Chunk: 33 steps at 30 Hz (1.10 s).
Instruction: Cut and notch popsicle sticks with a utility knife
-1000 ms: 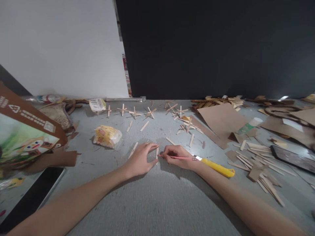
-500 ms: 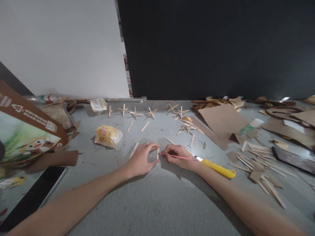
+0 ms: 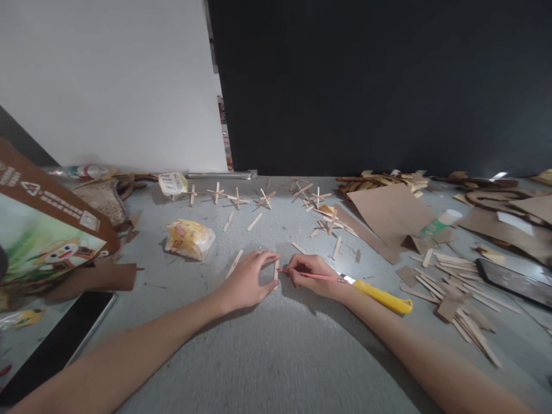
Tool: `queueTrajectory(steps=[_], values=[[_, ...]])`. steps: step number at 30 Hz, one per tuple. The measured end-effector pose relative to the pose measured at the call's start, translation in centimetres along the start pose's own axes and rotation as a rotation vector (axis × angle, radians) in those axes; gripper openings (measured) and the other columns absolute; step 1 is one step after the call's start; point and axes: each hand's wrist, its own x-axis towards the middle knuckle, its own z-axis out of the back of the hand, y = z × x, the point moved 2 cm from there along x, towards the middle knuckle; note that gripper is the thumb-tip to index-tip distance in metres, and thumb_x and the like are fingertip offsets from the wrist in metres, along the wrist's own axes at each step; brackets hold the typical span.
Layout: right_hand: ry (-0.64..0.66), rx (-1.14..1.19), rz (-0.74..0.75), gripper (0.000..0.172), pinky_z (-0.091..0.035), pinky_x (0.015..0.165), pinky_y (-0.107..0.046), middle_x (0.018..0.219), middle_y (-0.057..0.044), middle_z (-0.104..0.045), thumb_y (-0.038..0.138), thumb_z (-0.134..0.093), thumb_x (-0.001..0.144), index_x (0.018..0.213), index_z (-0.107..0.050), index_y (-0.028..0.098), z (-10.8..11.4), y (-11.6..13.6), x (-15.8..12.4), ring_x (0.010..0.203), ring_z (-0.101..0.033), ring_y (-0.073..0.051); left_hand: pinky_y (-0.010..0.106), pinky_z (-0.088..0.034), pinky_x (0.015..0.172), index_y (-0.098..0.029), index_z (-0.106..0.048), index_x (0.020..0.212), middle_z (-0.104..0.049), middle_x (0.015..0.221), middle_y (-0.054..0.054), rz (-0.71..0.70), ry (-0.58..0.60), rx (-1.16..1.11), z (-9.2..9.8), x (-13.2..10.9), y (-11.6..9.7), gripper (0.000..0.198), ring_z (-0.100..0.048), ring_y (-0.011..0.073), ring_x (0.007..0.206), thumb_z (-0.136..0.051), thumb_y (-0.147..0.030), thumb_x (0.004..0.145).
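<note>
Between the thumb and fingers of my left hand (image 3: 248,280) a short flat wooden stick (image 3: 276,273) is held by its two ends on the grey table. My right hand (image 3: 313,275) is closed around a thin pink pen (image 3: 321,278), whose tip touches or nearly touches the middle of that stick. Beside my right wrist lies a yellow utility knife (image 3: 382,296), its blade partly behind the hand. One more wooden stick (image 3: 234,264) rests just left of my left hand. Further back stand several small crossed-stick pieces (image 3: 266,199).
A crumpled yellow wrapper (image 3: 190,238) lies back left. On the left are a brown printed bag (image 3: 56,230) and a phone (image 3: 60,345). At right are loose sticks (image 3: 470,328), a glue stick (image 3: 440,223), cardboard (image 3: 388,213) and another phone (image 3: 515,280). A dark panel (image 3: 379,86) stands behind.
</note>
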Motion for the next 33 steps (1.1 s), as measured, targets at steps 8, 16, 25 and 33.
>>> queueTrajectory(steps=[8,16,25,33], values=[[-0.003,0.004,-0.013,0.019,-0.04,0.054,-0.023,0.062,0.003,-0.064,0.04,-0.066,0.085,0.078,-0.064,0.022,-0.13,-0.47,0.02,0.056,-0.053,-0.012,0.053,-0.047,0.118,-0.026,-0.061,0.133,-0.069,0.14,0.011,0.001,-0.01,-0.01,0.06,0.0,-0.15,0.046,-0.062,0.0298,0.137,-0.07,-0.024,0.088],[0.021,0.031,-0.005,0.018,-0.038,0.055,-0.024,0.064,0.002,-0.063,0.039,-0.067,0.083,0.079,-0.064,0.022,-0.11,-0.55,0.05,0.057,-0.052,-0.012,0.053,-0.047,0.118,-0.026,-0.06,0.134,-0.069,0.141,0.011,0.001,-0.011,0.004,0.1,-0.06,-0.11,0.045,-0.061,0.0304,0.138,-0.07,-0.026,0.089],[0.0,0.016,-0.013,0.02,-0.038,0.054,-0.023,0.063,0.003,-0.062,0.04,-0.067,0.085,0.078,-0.063,0.022,-0.19,-0.7,0.07,0.056,-0.05,-0.012,0.052,-0.046,0.119,-0.027,-0.06,0.134,-0.069,0.141,0.01,-0.002,-0.011,-0.015,-0.08,-0.11,0.16,0.047,-0.061,0.0294,0.137,-0.072,-0.024,0.088],[0.023,0.041,0.002,0.02,-0.037,0.054,-0.023,0.063,0.004,-0.06,0.04,-0.065,0.084,0.079,-0.063,0.021,-0.2,-0.4,0.02,0.055,-0.049,-0.011,0.052,-0.046,0.118,-0.026,-0.06,0.135,-0.069,0.141,0.01,-0.012,-0.01,-0.007,-0.13,-0.12,0.18,0.049,-0.061,0.0302,0.137,-0.072,-0.023,0.088]])
